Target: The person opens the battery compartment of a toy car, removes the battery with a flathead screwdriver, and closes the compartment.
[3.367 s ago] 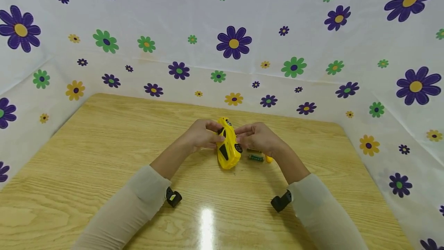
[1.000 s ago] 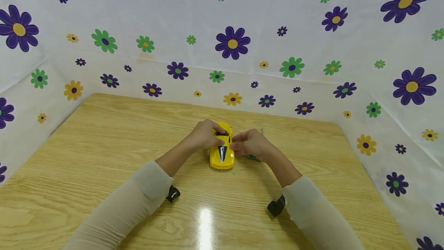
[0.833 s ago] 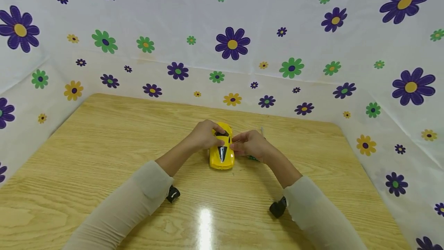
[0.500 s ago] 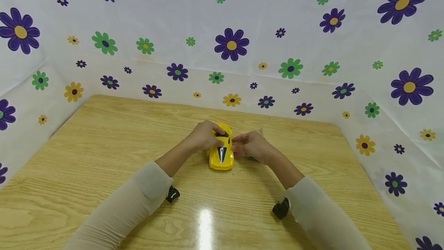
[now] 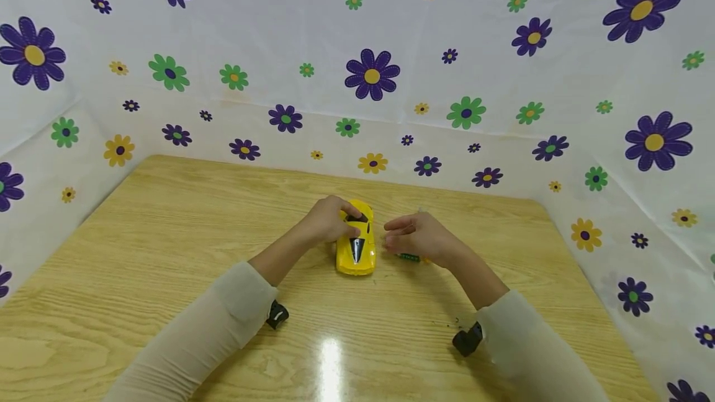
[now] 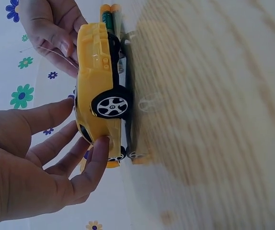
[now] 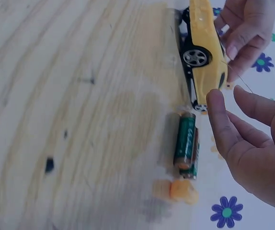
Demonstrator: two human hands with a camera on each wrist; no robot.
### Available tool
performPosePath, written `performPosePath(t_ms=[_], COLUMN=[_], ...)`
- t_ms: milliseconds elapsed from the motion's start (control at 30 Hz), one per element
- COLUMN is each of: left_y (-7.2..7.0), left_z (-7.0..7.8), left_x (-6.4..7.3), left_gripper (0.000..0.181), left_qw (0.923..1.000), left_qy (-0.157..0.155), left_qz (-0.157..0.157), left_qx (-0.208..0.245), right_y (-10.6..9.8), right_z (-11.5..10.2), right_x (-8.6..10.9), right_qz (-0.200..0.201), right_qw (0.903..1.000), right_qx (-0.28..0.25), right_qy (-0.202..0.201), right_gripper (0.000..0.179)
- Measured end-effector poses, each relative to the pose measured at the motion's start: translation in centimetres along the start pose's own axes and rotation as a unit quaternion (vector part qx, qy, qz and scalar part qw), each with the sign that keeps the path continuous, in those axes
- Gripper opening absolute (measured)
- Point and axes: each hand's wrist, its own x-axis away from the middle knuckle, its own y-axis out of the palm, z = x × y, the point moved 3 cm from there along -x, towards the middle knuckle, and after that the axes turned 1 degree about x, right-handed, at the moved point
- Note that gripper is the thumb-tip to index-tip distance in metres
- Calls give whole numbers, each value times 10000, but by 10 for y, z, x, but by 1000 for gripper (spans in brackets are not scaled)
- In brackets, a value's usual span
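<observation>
A yellow toy car [image 5: 355, 259] stands on its wheels on the wooden table, its dark windows facing up. My left hand [image 5: 329, 219] holds it from above and the left side, thumb and fingers spread over roof and flank. A thin wire [image 6: 56, 51] sticks out from the car's top, its free end near the right thumb in the right wrist view. My right hand [image 5: 421, 237] hovers just right of the car, its thumb and index finger [image 7: 216, 103] apart with a gap between them. Below that hand lie two green batteries [image 7: 185, 139], partly hidden in the head view.
An orange piece [image 7: 183, 191] lies beside the batteries. A pale thin tip [image 5: 422, 209] shows behind the right hand. Small dark specks [image 7: 50, 165] dot the wooden table [image 5: 223, 216], and a flower-printed cloth [image 5: 313, 30] stands around its back and sides.
The car, tilted in both hands earlier, came down level onto the table. Since half a second ago my right hand has drawn away from its side to the right; my left hand stays on it.
</observation>
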Motion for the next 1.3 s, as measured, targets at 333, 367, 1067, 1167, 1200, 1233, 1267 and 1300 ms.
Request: performPosePath(t_ms=[333, 367, 1067, 1167, 1200, 1233, 1267, 1300], left_y=[-12, -15, -69, -74, -75, -77, -78, -78], left_z=[-2, -2, -32, -37, -39, -41, -42, -44], left_x=[3, 4, 45, 50, 52, 53, 55, 56], left_gripper=[38, 39, 58, 60, 61, 62, 63, 63], left_qw=[9993, 9991, 9485, 9365, 9352, 9349, 9352, 9362], left_qy=[305, 348, 1031, 1029, 1031, 1039, 1058, 1079], left_qz=[85, 106, 1162, 1338, 1359, 1364, 1357, 1336], left_qx=[-186, -230, -2760, -3073, -3103, -3109, -3096, -3067], right_y=[-32, -35, -70, -71, -72, -72, -73, -73], right_z=[6, 7, 9, 12, 13, 14, 15, 16], right_x=[24, 26, 68, 67, 67, 67, 67, 67], right_qz=[100, 116, 2091, 2295, 2330, 2346, 2354, 2350], right_qw=[9998, 9996, 8889, 8602, 8529, 8473, 8434, 8409], right_qx=[55, 107, 3767, 4253, 4386, 4496, 4578, 4643], right_qy=[-186, -235, -1557, -1632, -1606, -1574, -1537, -1487], right_gripper=[51, 52, 57, 59, 60, 62, 64, 65])
